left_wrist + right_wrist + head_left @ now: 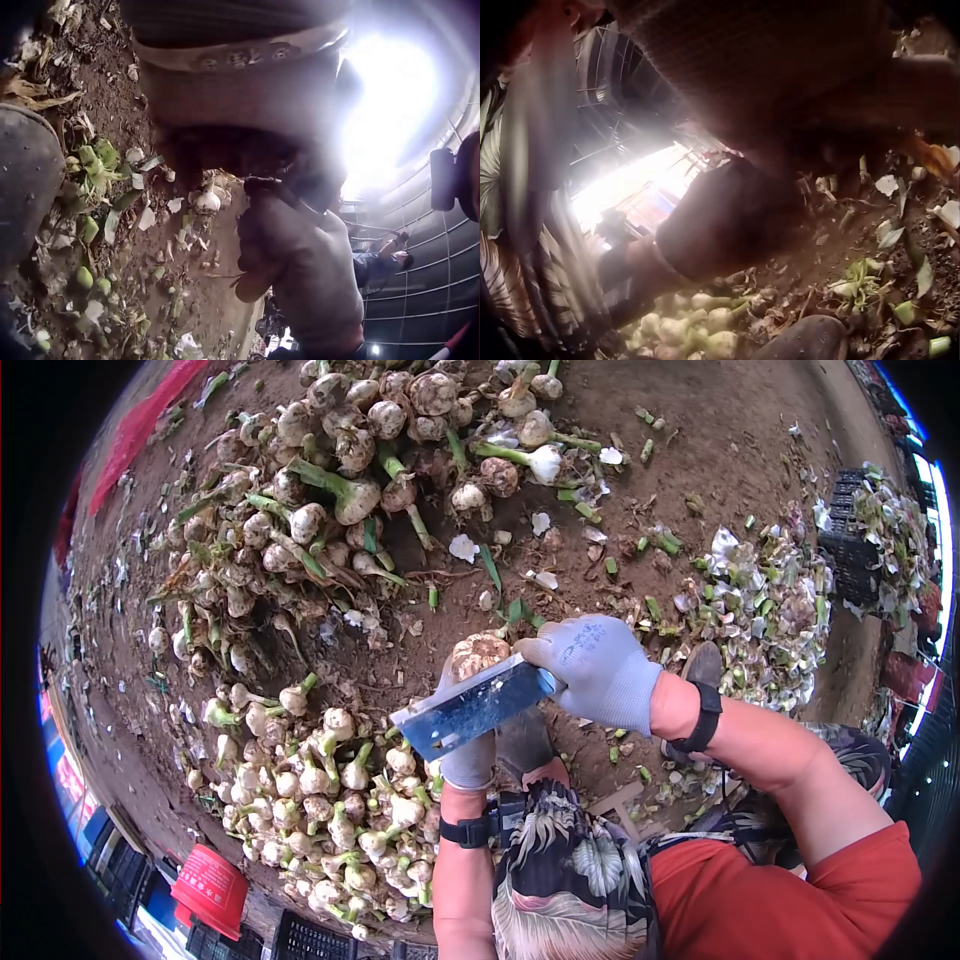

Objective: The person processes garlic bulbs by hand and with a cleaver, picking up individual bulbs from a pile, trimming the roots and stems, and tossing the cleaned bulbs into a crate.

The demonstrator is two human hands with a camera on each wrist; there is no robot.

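Note:
My gloved right hand (600, 670) grips a cleaver (470, 710) with a broad, smeared metal blade. The blade lies slantwise across my gloved left hand (466, 762) and hides most of it. Just beyond the blade's upper edge, a garlic bulb (480, 655) shows its trimmed brownish face upward, and my left hand holds it from beneath. Both wrist views are dark around the grip; a gloved hand (300, 277) stands out in the left wrist view.
Untrimmed garlic with stems (350, 495) is heaped on the soil ahead. A pile of cut bulbs (330, 810) lies at left, near a red bucket (210, 890). Peelings and stem pieces (765, 610) spread at right beside a black crate (850, 540). My shoe (703, 663) is close by.

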